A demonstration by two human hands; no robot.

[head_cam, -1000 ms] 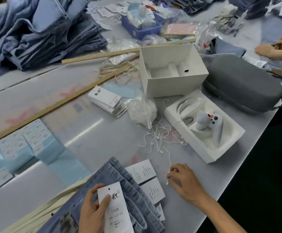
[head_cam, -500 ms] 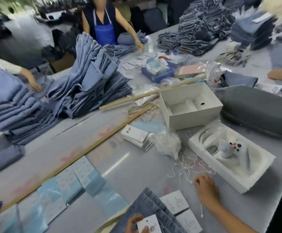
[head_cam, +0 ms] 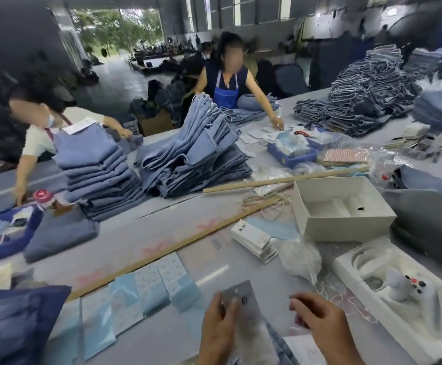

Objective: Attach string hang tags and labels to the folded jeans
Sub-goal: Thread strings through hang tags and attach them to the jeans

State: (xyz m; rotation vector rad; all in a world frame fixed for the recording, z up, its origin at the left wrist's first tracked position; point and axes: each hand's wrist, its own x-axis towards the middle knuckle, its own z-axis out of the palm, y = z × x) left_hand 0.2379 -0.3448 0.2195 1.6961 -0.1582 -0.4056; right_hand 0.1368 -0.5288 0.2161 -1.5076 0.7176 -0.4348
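Note:
My left hand (head_cam: 218, 321) holds a white hang tag (head_cam: 242, 299) upright above the folded jeans (head_cam: 280, 347), of which only a blurred denim strip shows at the bottom edge. My right hand (head_cam: 320, 320) hovers just right of the tag with its fingers curled. A faint pale string seems pinched at its fingertips, but blur hides the detail. More printed tags (head_cam: 305, 350) lie on the jeans under my right wrist. Loose strings (head_cam: 330, 287) lie beyond my right hand. A stack of hang tags (head_cam: 254, 239) and a bag of strings (head_cam: 300, 259) sit mid-table. Blue label sheets (head_cam: 156, 291) lie to the left.
A white box (head_cam: 341, 206), a tray holding a controller (head_cam: 399, 288) and a grey case (head_cam: 430, 225) fill the right side. A long wooden stick (head_cam: 161, 251) crosses the table. Jeans stacks (head_cam: 196, 154) stand behind it, where two people (head_cam: 225, 83) work.
The view has swung up from the table to the room. My left hand has lifted the tag off the jeans. My right hand has left the loose strings and come close to the tag.

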